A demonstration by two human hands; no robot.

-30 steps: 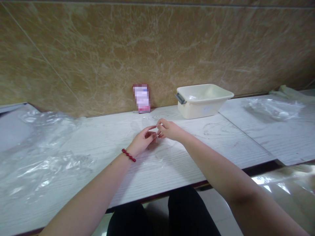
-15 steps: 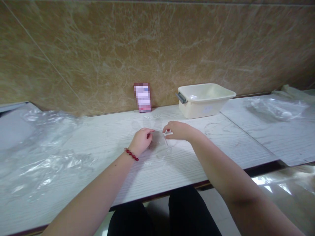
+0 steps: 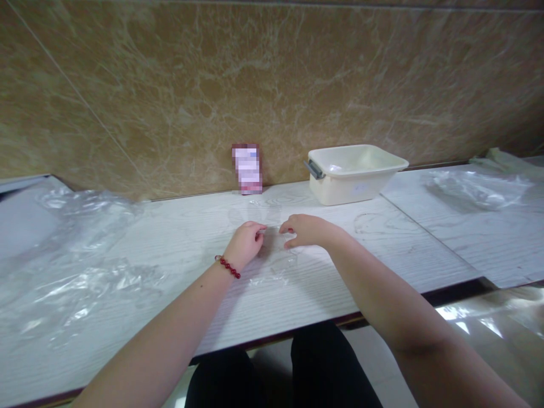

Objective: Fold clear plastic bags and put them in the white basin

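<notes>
My left hand (image 3: 245,245), with a red bead bracelet (image 3: 227,266) at the wrist, is closed in a pinch at the left edge of a thin clear plastic piece (image 3: 272,241). Its outline is faint against the table, and the fingertips are partly hidden. Just to the right, my right hand (image 3: 304,230) has its thumb and fingers apart, close to the plastic's right side. Rounded clear plastic pieces (image 3: 254,212) lie flat behind my hands. Another clear piece (image 3: 285,262) lies in front of them.
A cream plastic tub (image 3: 348,190) with a grey handle clip stands at the wall. Left of it, a blurred-out phone-shaped item (image 3: 248,169) leans upright. Crumpled clear plastic bags (image 3: 85,289) cover the table's left side; another bag (image 3: 480,188) lies far right. The table's front edge is near my legs.
My right hand has moved slightly down, and its thumb and fingers have spread farther apart. The clear plastic between my hands shows less distinctly. My left hand stays nearly in place.
</notes>
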